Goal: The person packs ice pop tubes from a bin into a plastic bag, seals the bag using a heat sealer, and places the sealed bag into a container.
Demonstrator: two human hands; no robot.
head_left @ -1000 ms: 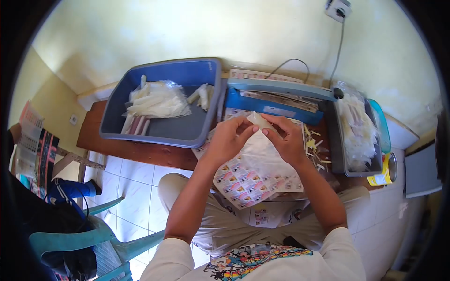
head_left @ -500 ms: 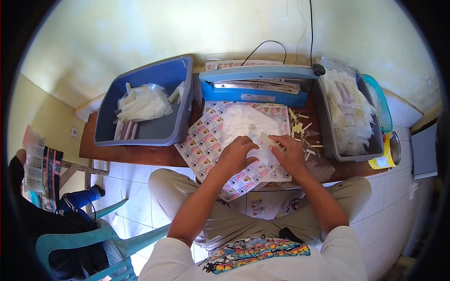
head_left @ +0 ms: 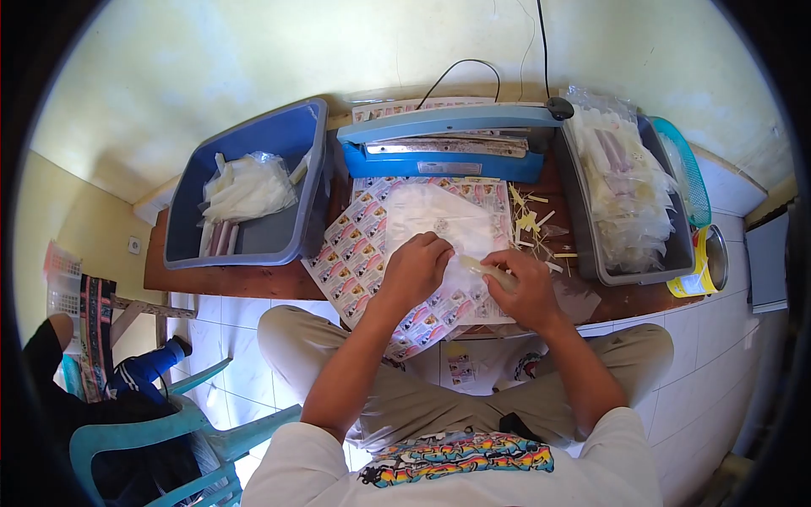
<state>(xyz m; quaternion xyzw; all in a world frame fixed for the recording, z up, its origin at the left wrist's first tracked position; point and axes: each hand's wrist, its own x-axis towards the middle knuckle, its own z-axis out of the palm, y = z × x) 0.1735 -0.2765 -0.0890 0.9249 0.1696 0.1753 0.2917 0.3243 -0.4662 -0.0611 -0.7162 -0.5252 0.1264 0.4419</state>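
Observation:
In the head view, my right hand (head_left: pixel 521 289) is wrapped round a pale, whitish stick (head_left: pixel 497 274), whose far end points toward my left hand. My left hand (head_left: pixel 420 269) has its fingertips pinched together close to that end; what they hold is hidden. Whitish film shows in the gap between the hands. Beyond them a stack of white plastic bags (head_left: pixel 431 211) lies on printed label sheets (head_left: pixel 346 253). At the back of the table is a blue bag sealer (head_left: pixel 439 160), its long arm over the base.
On the left, a blue-grey tub (head_left: pixel 283 249) holds bagged and loose pale sticks. A grey tub (head_left: pixel 596 253) on the right is heaped with filled bags. Yellowish scraps (head_left: pixel 528 220) lie beside it, and a yellow can (head_left: pixel 701 262) stands farther right. A person sits near a green chair (head_left: pixel 186 422).
My left fingers have closed from a spread position and moved near the stick's end. My right hand has turned and now grips the stick in its fingers. The camera view has shifted slightly.

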